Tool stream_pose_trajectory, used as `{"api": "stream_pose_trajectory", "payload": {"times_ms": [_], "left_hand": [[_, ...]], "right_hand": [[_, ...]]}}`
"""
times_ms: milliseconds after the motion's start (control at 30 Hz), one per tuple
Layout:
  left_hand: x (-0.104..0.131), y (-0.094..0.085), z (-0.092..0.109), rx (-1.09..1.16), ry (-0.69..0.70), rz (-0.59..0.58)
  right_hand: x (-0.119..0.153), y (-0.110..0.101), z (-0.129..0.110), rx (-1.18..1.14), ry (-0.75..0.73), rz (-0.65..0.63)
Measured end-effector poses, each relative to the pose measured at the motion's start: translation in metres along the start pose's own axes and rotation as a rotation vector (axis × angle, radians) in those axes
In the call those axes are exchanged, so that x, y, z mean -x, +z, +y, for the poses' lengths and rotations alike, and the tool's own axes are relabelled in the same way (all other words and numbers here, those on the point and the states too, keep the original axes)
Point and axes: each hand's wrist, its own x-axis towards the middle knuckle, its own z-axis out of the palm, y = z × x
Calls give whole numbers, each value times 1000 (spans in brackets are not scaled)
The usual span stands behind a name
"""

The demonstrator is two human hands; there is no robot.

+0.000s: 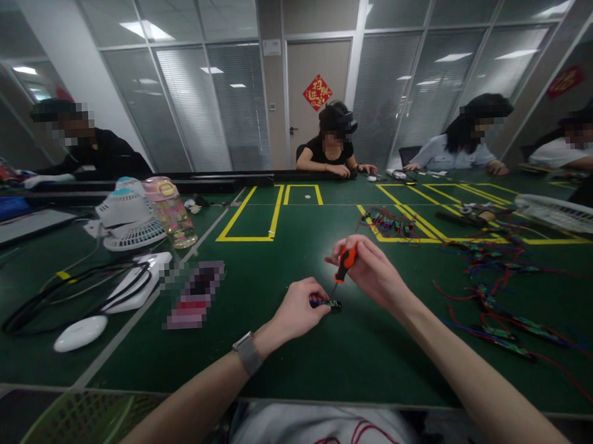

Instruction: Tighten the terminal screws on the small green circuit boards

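In the middle of the green table, my left hand (303, 306) pinches a small green circuit board (334, 305) between thumb and fingers, low against the mat. Part of the board is hidden under those fingers. My right hand (373, 271) is closed around an orange and black screwdriver (347, 262), held tilted with its shaft pointing down and left. Its tip reaches the board close to my left fingertips; whether it touches a screw or terminal is too small to tell.
To the right lie several wired circuit boards (501, 334) with red and blue leads, and another bunch (388, 222) farther back. On the left are a phone (196, 297), a bottle (174, 215), a white fan (127, 214) and a white mouse (81, 332). Several people sit around the table.
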Motion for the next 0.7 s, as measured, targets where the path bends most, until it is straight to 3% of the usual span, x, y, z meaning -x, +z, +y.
{"api": "stream_pose_trajectory", "payload": {"times_ms": [433,700], "left_hand": [[1,1,-2,-16,4,-1],[1,0,0,-4,-7,-7]], "right_hand": [[-3,-4,-2,74,0,63],[-1,1,-2,7,11,-7]]}}
